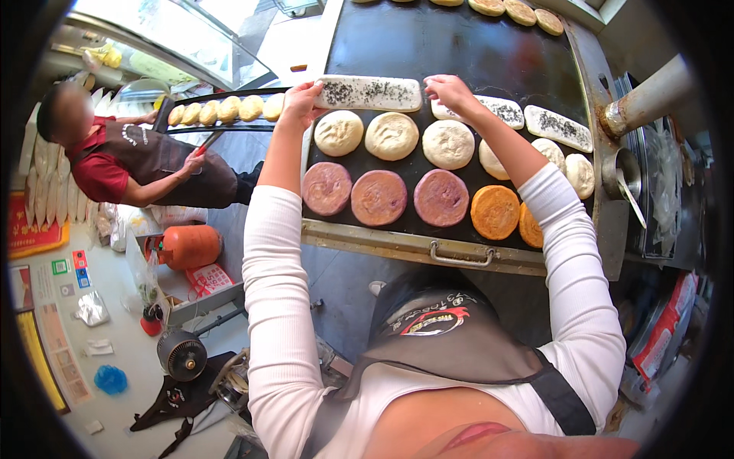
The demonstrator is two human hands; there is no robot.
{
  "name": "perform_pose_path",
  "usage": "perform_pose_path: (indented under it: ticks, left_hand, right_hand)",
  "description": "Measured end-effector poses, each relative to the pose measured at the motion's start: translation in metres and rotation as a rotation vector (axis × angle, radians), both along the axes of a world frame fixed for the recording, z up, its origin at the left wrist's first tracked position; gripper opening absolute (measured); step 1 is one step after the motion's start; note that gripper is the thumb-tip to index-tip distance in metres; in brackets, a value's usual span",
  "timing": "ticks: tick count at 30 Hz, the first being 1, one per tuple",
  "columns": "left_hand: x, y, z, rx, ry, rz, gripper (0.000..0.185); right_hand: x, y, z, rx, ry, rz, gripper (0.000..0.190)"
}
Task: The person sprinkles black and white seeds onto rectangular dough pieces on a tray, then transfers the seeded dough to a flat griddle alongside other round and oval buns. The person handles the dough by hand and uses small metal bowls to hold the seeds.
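Note:
My left hand (301, 103) grips the left end of a flat white dough strip (370, 93) sprinkled with black seeds, at the left edge of the dark griddle (453, 51). Just past that strip's right end is my right hand (453, 94), fingers curled over a second seeded strip (504, 112); whether it touches anything cannot be told. Further right lies a third seeded strip (558, 128). Nearer me are a row of round white breads (391, 136) and a row with purple rounds (378, 198) and orange rounds (495, 212), partly hidden by my right forearm.
A co-worker (155, 155) at the left holds a long rack (223, 127) of small round breads beside the griddle. Browned breads (520, 12) line its far edge. A metal handle (461, 255) juts from the near side. At the right stand a metal pot (622, 172) and pipe (648, 97).

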State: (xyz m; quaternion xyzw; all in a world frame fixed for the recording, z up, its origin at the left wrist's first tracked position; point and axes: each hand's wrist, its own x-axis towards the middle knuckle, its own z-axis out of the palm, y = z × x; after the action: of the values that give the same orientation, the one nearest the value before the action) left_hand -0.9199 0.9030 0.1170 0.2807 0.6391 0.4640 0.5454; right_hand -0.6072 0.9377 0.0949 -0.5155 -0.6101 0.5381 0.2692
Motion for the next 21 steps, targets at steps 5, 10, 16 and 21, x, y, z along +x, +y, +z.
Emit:
perform_pose_path:
  ticks: [5, 10, 16, 21]
  left_hand:
    - [0.005, 0.034, -0.025, -0.065, 0.141, -0.085, 0.023]
    - [0.014, 0.040, -0.026, -0.095, 0.252, -0.162, 0.025]
    - [0.017, 0.045, -0.029, -0.124, 0.394, -0.169, 0.023]
    - [0.009, 0.051, -0.039, -0.056, 0.725, -0.242, 0.019]
  right_hand:
    - [0.065, -0.038, -0.012, 0.747, -0.751, 0.321, 0.041]
    - [0.063, -0.065, -0.012, 0.483, -0.755, 0.082, 0.040]
    - [0.054, -0.063, 0.012, 0.378, -0.780, 0.110, 0.046]
    - [0.053, -0.063, 0.015, 0.352, -0.722, 0.105, 0.053]
